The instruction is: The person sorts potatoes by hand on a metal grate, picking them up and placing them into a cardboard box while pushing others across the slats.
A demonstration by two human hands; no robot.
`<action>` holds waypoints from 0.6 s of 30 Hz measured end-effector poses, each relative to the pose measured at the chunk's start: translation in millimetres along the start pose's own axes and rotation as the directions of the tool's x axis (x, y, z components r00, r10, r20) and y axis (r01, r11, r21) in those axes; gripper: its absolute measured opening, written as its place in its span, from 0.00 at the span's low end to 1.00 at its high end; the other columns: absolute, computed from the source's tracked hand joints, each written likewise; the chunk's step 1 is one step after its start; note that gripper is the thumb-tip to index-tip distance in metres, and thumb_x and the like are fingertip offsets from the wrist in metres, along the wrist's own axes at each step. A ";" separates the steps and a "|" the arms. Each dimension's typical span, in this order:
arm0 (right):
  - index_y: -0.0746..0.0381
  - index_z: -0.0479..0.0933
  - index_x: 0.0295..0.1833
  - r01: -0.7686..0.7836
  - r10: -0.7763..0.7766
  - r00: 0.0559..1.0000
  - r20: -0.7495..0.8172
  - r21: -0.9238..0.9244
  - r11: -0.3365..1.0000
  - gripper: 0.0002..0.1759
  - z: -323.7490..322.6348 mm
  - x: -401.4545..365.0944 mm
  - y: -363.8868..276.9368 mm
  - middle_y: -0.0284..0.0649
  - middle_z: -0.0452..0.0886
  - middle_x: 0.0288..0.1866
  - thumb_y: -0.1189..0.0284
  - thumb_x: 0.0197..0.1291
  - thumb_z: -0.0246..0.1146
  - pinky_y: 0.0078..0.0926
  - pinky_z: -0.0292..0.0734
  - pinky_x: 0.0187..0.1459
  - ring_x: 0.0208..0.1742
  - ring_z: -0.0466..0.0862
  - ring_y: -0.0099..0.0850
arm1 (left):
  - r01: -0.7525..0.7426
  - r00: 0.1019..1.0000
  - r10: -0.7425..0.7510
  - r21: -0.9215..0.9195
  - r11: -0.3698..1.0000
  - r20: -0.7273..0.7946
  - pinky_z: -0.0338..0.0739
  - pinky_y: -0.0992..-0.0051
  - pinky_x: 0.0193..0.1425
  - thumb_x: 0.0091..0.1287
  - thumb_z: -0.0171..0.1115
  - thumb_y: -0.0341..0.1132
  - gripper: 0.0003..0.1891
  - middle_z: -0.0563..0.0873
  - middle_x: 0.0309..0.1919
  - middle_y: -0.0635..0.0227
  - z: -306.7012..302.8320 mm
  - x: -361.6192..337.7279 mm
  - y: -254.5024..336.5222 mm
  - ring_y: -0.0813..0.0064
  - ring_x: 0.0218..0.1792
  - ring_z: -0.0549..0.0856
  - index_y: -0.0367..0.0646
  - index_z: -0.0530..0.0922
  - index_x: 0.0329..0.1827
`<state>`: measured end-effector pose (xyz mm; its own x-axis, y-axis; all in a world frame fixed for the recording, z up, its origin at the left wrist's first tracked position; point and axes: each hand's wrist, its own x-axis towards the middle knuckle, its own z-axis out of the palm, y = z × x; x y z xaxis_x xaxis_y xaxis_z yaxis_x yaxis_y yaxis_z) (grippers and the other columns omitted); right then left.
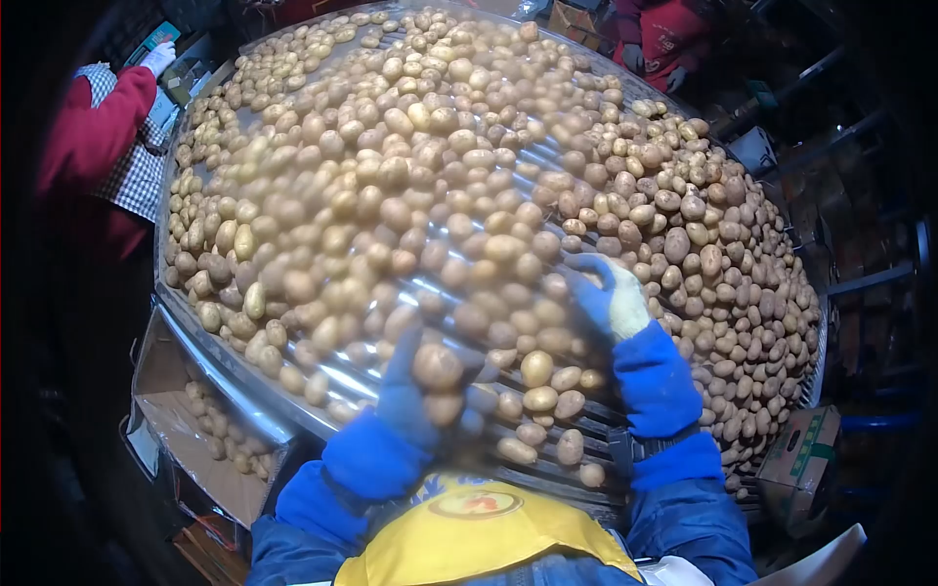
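Potatoes cover a wide slatted metal table in front of me, many smeared by motion or a hazy lens. My left hand, in a blue-grey glove, is curled around a potato near the table's front edge. A second potato sits just below it, against the fingers. Farther right, my right hand, in a blue and pale yellow glove, lies at the edge of the heap. Its finger and thumb are apart, with no potato visible between them. Several loose potatoes rest on the slats between my hands.
Below the table's left edge stands a cardboard box with potatoes in it. Another carton stands at the lower right. A person in a red sleeve works at the left, and another person in red is at the far side.
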<state>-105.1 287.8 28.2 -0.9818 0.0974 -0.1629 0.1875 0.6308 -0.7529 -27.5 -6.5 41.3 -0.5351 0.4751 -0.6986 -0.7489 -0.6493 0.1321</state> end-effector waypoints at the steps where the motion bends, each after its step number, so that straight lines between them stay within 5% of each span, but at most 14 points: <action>1: 0.60 0.86 0.65 -0.020 0.022 1.000 -0.022 0.086 0.996 0.16 -2.2 -5.8 -6.9 0.42 0.90 0.57 0.70 0.75 0.71 0.24 0.85 0.48 0.46 0.87 0.23 | 0.015 1.000 -0.015 -0.006 1.000 0.011 0.84 0.62 0.23 0.74 0.51 0.80 0.41 0.89 0.39 0.55 -1.0 0.6 0.5 0.55 0.27 0.89 0.48 0.82 0.58; 2: 0.62 0.86 0.65 -0.037 0.045 0.998 -0.043 0.172 0.984 0.15 -3.2 -10.2 -9.8 0.38 0.90 0.56 0.73 0.77 0.70 0.18 0.84 0.44 0.42 0.86 0.17 | 0.001 1.000 -0.001 0.010 1.000 0.006 0.84 0.62 0.23 0.74 0.51 0.81 0.41 0.90 0.41 0.54 -1.5 0.8 0.1 0.54 0.29 0.89 0.48 0.81 0.59; 5: 0.62 0.84 0.69 -0.071 0.081 0.995 -0.061 0.154 0.986 0.19 -3.2 -19.3 -7.0 0.42 0.90 0.58 0.71 0.76 0.71 0.24 0.87 0.50 0.46 0.87 0.21 | -0.048 0.999 0.048 0.065 0.997 0.003 0.85 0.62 0.23 0.73 0.51 0.81 0.42 0.90 0.45 0.51 -2.6 1.6 -1.7 0.50 0.33 0.91 0.47 0.80 0.61; 8: 0.64 0.82 0.71 0.224 -0.228 0.974 0.014 -0.249 0.942 0.23 1.9 -19.9 10.3 0.45 0.88 0.61 0.71 0.75 0.71 0.28 0.86 0.56 0.53 0.87 0.26 | -0.093 0.996 0.092 0.112 0.989 0.014 0.86 0.62 0.24 0.74 0.50 0.80 0.42 0.89 0.46 0.49 -1.4 2.0 -2.7 0.49 0.35 0.92 0.47 0.78 0.64; 11: 0.66 0.81 0.71 0.056 -0.081 0.993 0.090 0.252 0.966 0.24 21.2 -24.0 -8.2 0.46 0.87 0.62 0.72 0.74 0.71 0.32 0.85 0.63 0.61 0.87 0.32 | -0.161 0.987 0.163 0.132 0.978 0.003 0.86 0.61 0.26 0.76 0.50 0.79 0.42 0.89 0.46 0.49 -1.6 3.2 -2.4 0.50 0.35 0.92 0.45 0.78 0.64; 12: 0.66 0.81 0.72 0.030 -0.040 0.997 0.061 0.150 0.988 0.24 16.1 -28.3 -38.3 0.47 0.87 0.63 0.72 0.74 0.71 0.32 0.84 0.64 0.64 0.87 0.35 | -0.201 0.979 0.205 0.153 0.968 -0.011 0.87 0.61 0.26 0.76 0.50 0.78 0.42 0.89 0.46 0.49 -5.2 8.6 -4.8 0.51 0.35 0.92 0.45 0.78 0.64; 16: 0.65 0.82 0.70 0.210 -0.175 0.972 -0.157 0.243 0.947 0.25 31.2 -15.5 -42.1 0.49 0.87 0.65 0.69 0.71 0.74 0.36 0.84 0.64 0.68 0.86 0.40 | -0.237 0.971 0.224 0.195 0.952 0.086 0.88 0.61 0.27 0.77 0.52 0.77 0.43 0.90 0.47 0.51 -5.1 3.5 -3.1 0.53 0.35 0.92 0.42 0.78 0.67; 18: 0.65 0.83 0.69 0.383 -0.395 0.905 -0.156 -0.100 0.918 0.25 36.9 -18.1 -41.0 0.52 0.86 0.66 0.68 0.70 0.74 0.42 0.83 0.65 0.68 0.86 0.47 | -0.198 0.973 0.188 0.071 0.978 0.131 0.88 0.60 0.29 0.77 0.52 0.76 0.43 0.90 0.49 0.52 -0.1 1.5 -7.7 0.53 0.36 0.92 0.40 0.77 0.69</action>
<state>-93.9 231.8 38.5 -0.9675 -0.0407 0.2496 -0.2072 0.6933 -0.6903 -22.5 -0.8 39.2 -0.7129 0.4181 -0.5630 -0.6538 -0.6867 0.3178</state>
